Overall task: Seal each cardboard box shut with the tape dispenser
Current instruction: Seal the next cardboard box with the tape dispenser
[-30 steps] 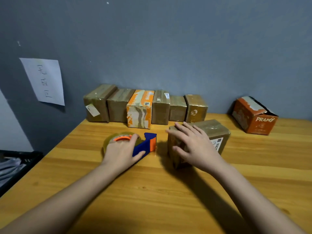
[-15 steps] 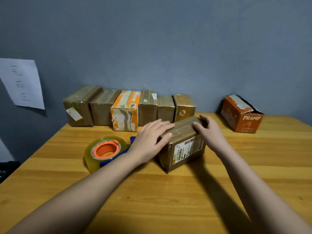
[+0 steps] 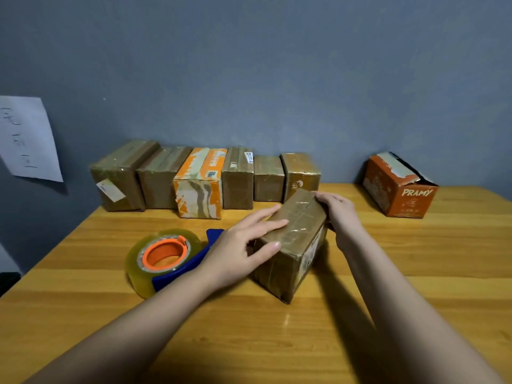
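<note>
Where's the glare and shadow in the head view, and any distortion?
Head view: glare streaks on the taped top of the brown box between the left hand and right hand, plus a sheen on the tape roll; arm shadows fall on the table toward the camera; wide-angle bend shows at the edges; the wall paper is soft.

The sheet of paper [image 3: 27, 138] on the wall is cut off by the left edge, its handwriting too blurred to read; the left hand [image 3: 238, 250] hides part of the blue tape dispenser [image 3: 177, 268]; the right hand [image 3: 339, 210] covers the far end of the cardboard box [image 3: 293, 239], whose side label is illegible; both forearms leave the bottom edge.
</note>
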